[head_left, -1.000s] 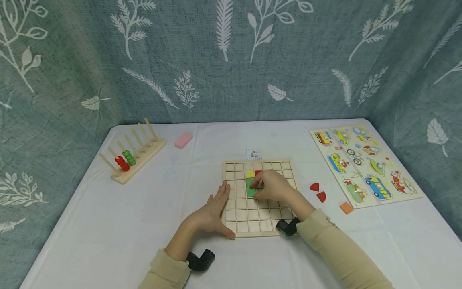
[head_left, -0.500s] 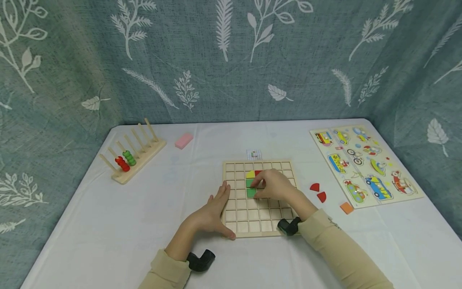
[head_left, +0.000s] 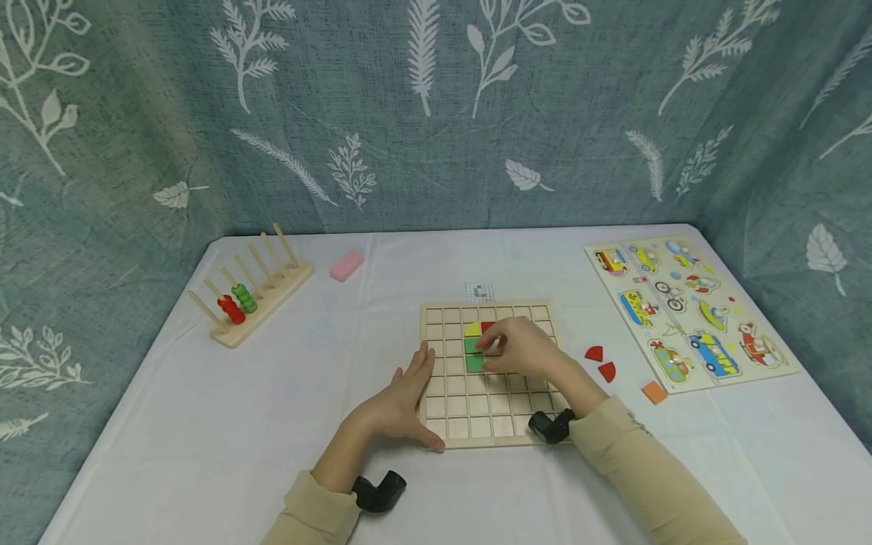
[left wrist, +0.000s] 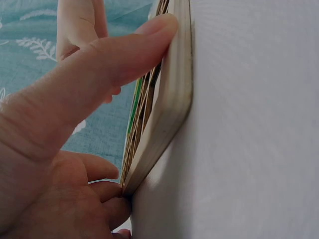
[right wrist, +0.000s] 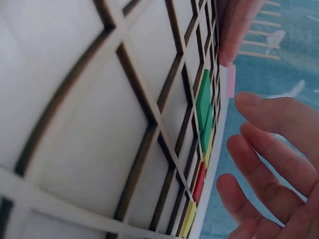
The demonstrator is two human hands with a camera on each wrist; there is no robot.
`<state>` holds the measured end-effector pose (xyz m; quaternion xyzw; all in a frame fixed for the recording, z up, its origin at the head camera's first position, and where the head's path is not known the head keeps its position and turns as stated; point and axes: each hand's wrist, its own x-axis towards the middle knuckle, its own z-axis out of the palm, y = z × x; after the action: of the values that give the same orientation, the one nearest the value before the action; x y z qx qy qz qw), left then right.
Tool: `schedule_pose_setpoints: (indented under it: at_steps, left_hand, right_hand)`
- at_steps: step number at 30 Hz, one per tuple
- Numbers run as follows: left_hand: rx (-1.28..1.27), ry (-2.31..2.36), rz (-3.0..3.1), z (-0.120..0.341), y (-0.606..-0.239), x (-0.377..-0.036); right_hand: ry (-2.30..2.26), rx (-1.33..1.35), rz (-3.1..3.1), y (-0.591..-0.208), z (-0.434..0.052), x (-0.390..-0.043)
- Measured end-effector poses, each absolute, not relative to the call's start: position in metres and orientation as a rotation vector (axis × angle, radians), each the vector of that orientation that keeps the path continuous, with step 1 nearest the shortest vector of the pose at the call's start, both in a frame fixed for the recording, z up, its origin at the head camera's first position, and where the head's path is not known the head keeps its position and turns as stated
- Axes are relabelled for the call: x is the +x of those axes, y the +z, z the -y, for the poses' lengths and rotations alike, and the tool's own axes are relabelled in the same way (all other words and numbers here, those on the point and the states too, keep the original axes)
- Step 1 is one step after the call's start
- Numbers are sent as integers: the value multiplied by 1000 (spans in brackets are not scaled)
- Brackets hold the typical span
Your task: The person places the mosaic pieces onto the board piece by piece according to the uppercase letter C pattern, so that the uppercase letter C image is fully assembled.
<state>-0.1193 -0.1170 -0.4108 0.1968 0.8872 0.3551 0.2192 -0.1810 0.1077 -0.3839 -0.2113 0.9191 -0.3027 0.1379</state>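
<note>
A wooden grid board (head_left: 456, 406) lies flat on the table. The left hand (head_left: 397, 401) rests at its left edge, fingers extended and thumb (left wrist: 149, 42) on the near edge by the corner. Over the board's middle hovers the right hand (head_left: 521, 348); in the right wrist view its bent fingers (right wrist: 264, 169) stand apart with nothing between them. Two green squares (head_left: 474, 364), a yellow piece (head_left: 472, 329) and a red piece (head_left: 487, 326) sit in the grid beside it. Another yellow piece (right wrist: 188, 219) shows in the right wrist view, hidden by the hand in the head view.
Two red quarter-round pieces (head_left: 594, 353) and an orange square (head_left: 655, 392) lie right of the board, near a vehicle puzzle (head_left: 688, 310). A small pattern card (head_left: 480, 291) lies behind the board. Back left are a pink block (head_left: 347, 266) and a peg rack (head_left: 272, 303) with red and green beads.
The right hand has shifted slightly to the right, away from the green squares. The left hand and the board have stayed put.
</note>
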Motion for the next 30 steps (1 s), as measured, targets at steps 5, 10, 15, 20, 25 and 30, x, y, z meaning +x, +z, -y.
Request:
schedule_pose_setpoints:
  at_steps: [5,10,15,20,25,30]
  left_hand:
    - [544,984,-2462,116,-411,-119]
    - [544,983,-2472,116,-412,-120]
    - [547,992,-2468,117,-412,-119]
    - [545,996,-2468,117,-412,-119]
    - [542,1002,-2466,116,-412,-119]
    - [545,1002,-2462,116,-412,-119]
  right_hand:
    - [-885,-589,-2671,-381,-113,-180]
    - [-910,-589,-2676,-381,-120,-180]
    - [-937,-605,-2674,-379,-129,-178]
    - [-940,-588,-2693,-378,-137,-177]
    - [-954,-586,-2710,-378,-145,-176]
    - [-973,-587,-2729,-379,-155,-175]
